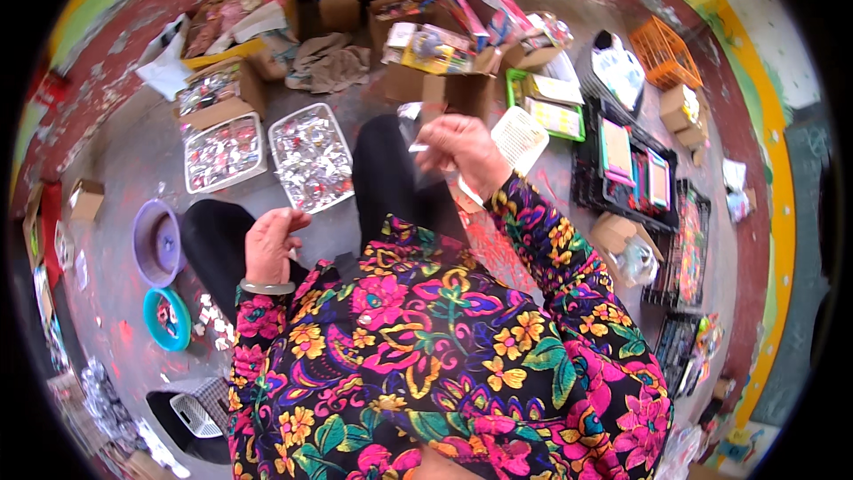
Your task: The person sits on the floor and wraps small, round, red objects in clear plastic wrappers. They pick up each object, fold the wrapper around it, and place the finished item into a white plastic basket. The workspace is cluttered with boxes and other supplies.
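My left hand (270, 251), with a pale bangle at the wrist, is closed over my left thigh. A small whitish bit shows by its fingertips, too small to name. Farther forward, my right hand (464, 149) is raised over my right knee with its fingers pinched together. Something small and pale, blurred, shows at those fingertips. Beyond my knees stand two white baskets: the right one (347, 187) and the left one (188, 180), both filled with many small shiny packets. The right basket is the nearest container to my left hand.
To the left are a purple basin (142, 244) and a teal bowl (149, 324). Cardboard boxes (449, 93) line the far wall. On the right stand black crates (582, 187), a green tray (569, 132) and an orange crate (662, 53). White scraps (216, 320) litter the floor.
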Motion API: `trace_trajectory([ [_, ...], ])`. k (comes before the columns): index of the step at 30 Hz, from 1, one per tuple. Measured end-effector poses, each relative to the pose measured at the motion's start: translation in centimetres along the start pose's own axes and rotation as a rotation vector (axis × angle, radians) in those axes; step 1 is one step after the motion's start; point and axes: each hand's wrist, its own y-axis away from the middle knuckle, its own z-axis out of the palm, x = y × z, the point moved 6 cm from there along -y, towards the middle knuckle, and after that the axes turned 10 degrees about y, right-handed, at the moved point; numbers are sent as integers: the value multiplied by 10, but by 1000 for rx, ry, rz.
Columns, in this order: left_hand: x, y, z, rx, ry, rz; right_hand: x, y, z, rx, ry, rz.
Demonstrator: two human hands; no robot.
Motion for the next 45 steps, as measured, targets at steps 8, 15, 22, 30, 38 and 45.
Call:
trace_trajectory([
  [8,47,31,51,-169,149,-6,-14,6,133,-358,33,-60],
  [15,41,32,33,-72,155,39,-9,3,160,-356,60,-121],
  [22,53,33,34,29,12,299,-20,5,154,-203,67,-145],
  [30,80,42,34,181,-467,678,-6,2,138,-243,104,-100],
  [38,98,60,79,32,-1179,1338,-8,10,156,-347,-84,263],
  [45,81,58,88,-50,-1346,1331,1,4,150,-279,101,186],
])
